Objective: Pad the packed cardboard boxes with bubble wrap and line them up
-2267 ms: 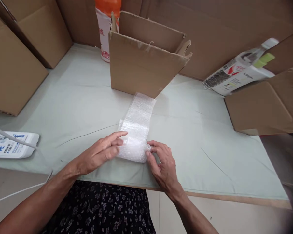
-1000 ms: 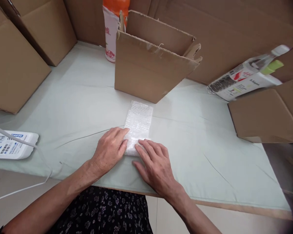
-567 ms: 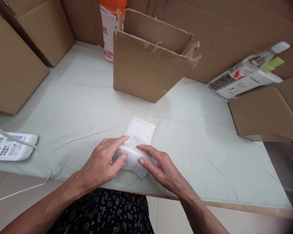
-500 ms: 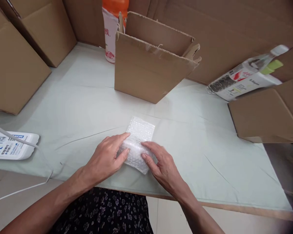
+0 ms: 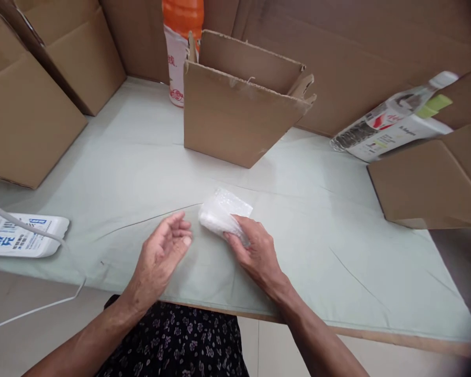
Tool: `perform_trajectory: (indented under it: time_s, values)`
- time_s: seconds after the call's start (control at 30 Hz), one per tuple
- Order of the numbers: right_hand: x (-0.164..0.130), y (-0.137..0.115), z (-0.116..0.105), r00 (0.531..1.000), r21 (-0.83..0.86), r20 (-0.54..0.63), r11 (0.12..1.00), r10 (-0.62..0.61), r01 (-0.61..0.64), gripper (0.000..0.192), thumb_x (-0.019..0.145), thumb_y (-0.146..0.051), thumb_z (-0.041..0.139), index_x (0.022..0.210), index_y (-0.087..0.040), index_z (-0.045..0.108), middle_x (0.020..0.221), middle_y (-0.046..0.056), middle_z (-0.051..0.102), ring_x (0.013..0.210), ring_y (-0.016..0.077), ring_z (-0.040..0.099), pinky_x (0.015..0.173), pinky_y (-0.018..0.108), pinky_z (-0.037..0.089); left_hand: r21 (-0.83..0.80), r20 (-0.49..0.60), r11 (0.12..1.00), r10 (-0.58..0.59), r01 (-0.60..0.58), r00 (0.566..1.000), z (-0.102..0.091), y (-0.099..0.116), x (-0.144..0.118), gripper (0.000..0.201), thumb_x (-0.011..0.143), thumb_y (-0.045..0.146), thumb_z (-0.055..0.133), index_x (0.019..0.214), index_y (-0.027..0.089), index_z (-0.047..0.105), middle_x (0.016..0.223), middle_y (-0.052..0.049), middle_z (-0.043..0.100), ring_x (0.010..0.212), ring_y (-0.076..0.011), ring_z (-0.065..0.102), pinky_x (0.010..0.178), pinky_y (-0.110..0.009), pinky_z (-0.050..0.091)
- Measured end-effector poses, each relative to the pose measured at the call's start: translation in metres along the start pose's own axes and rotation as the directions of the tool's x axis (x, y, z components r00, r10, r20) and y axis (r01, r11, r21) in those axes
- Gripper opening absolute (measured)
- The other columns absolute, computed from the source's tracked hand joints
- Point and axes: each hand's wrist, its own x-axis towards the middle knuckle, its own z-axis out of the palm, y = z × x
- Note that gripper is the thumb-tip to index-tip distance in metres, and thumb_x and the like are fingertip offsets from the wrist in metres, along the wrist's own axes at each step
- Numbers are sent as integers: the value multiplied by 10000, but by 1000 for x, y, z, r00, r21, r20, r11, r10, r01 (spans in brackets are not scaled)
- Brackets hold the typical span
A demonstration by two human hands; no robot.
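Note:
A rolled piece of bubble wrap (image 5: 219,214) lies on the pale green tablecloth (image 5: 149,173), with a flat flap sticking out at its far right side. Whatever is inside the roll cannot be made out through the plastic. My right hand (image 5: 255,243) grips the right end of the roll between thumb and fingers. To the left, my left hand (image 5: 163,248) is off the wrap, fingers loosely curled and apart from the thumb, with nothing in it.
Behind the wrap stands an open-topped cardboard box (image 5: 239,115), an orange-capped bottle (image 5: 176,63) beside it. Larger cardboard boxes (image 5: 31,120) stand left. A white power strip (image 5: 27,235) with a cable lies front left. A clear bottle (image 5: 392,118) leans near a right-hand box (image 5: 427,183).
My left hand has let go of the bubble wrap and moved left. The wrap is rolled further over, its near flap gone from sight, while my right hand keeps hold.

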Motion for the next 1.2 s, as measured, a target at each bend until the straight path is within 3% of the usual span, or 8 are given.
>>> perform_trajectory:
  time_s: [0.2, 0.4, 0.5, 0.67, 0.83, 0.97, 1.07, 1.2]
  values:
    - [-9, -26, -9, 939, 561, 240, 754, 247, -342, 331, 994, -457, 558, 1169, -222, 712, 970, 39, 734, 835, 188, 685, 698, 282, 560, -471, 379, 822, -140, 321, 915, 22, 7, -3, 509, 804, 271, 721, 1289, 163, 612, 1328, -133, 671, 1281, -293, 604, 1122, -459, 459]
    - [-21, -22, -7, 981, 480, 130, 857, 143, -189, 302, 1002, -460, 545, 1083, -259, 756, 1294, 94, 629, 1217, 246, 618, 993, 383, 554, -516, 280, 823, -102, 239, 955, 38, 3, -4, 524, 758, 292, 749, 1247, 169, 610, 1257, -109, 705, 1202, -277, 637, 1052, -421, 496]
    - [-20, -11, -11, 987, 416, 73, 895, 144, -161, 392, 965, -526, 598, 1257, -276, 676, 1459, 120, 548, 1338, 289, 552, 1083, 475, 502, -454, 204, 883, -28, 120, 979, 34, 5, -4, 446, 767, 283, 742, 1181, 187, 609, 1169, -82, 725, 1086, -239, 667, 931, -351, 537]
    - [-6, -3, -20, 956, 669, 277, 696, 92, -261, 900, 800, -745, 687, 1519, -256, 454, 1443, 157, 591, 1267, 316, 618, 1012, 468, 544, -219, 288, 975, 25, 40, 957, 29, 16, -1, 394, 783, 302, 743, 1134, 178, 612, 1034, -77, 725, 919, -219, 669, 782, -307, 534]
    - [7, -13, -17, 946, 725, 219, 609, 239, -322, 400, 870, -560, 718, 1056, -207, 743, 1041, 80, 755, 946, 241, 708, 838, 375, 589, -275, 302, 961, 76, 11, 950, 37, 13, 3, 547, 827, 337, 738, 1310, 200, 522, 1300, -118, 659, 1136, -258, 648, 947, -362, 531]
    - [10, -17, -10, 959, 761, 165, 589, 231, -273, 459, 831, -542, 764, 1166, -230, 720, 1143, 84, 740, 1007, 245, 696, 861, 360, 579, -230, 379, 971, 23, 70, 925, 43, 9, 9, 409, 868, 339, 701, 1230, 183, 592, 1212, -103, 695, 1088, -245, 660, 947, -359, 529]
    - [6, -18, 0, 958, 835, 236, 470, 163, -286, 574, 811, -572, 773, 1259, -229, 666, 1154, 86, 738, 1024, 246, 693, 894, 360, 571, -195, 251, 979, -4, 55, 968, 46, 5, 14, 352, 878, 369, 691, 1163, 174, 622, 1077, -80, 726, 1029, -241, 671, 929, -359, 534]
    - [-1, -9, 9, 939, 846, 198, 434, 281, -308, 407, 912, -500, 687, 1200, -213, 700, 1136, 72, 742, 1024, 215, 679, 932, 328, 542, -103, 267, 994, 55, -28, 962, 48, 6, 26, 390, 889, 388, 675, 1209, 177, 604, 1149, -104, 723, 1095, -268, 678, 977, -407, 539]
